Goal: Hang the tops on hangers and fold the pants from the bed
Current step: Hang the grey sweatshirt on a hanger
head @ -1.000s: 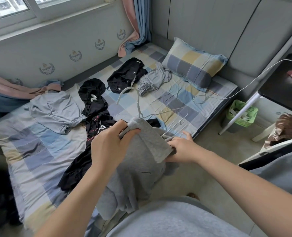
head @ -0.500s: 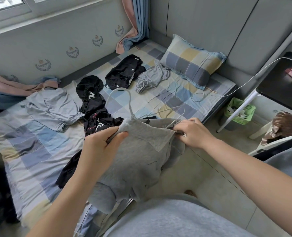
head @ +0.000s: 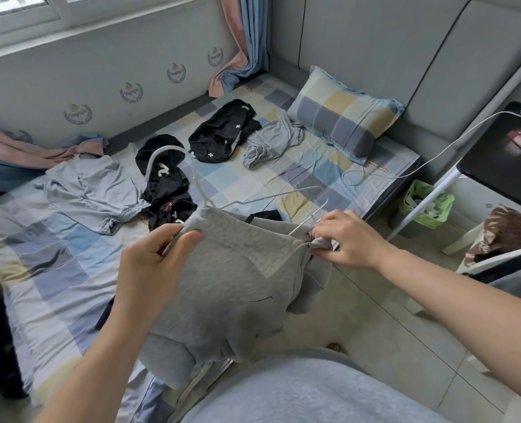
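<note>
Checked bed (head: 39, 254) under a window, clothes scattered on it. Gray top (head: 237, 285) is held up over the bed's near edge, partly on a white wire hanger (head: 158, 154) (hook sticks up toward the window). Left hand (head: 158, 257) pinches the top's shoulder against the hanger's left arm, thumb on the cloth. Right hand (head: 347, 239) grips bunched fabric at the hanger's right end, fingers curled. Behind the top: a black printed garment (head: 167, 190), a light-blue garment (head: 91, 193) to its left, a black piece with white crosses (head: 222, 129) and a gray-blue piece (head: 271, 138) near the plaid pillow (head: 341, 117). White cable (head: 436, 151) runs off the bed up to a black table (head: 503, 166); green bin (head: 427, 203) sits on the floor beside the bed.
</note>
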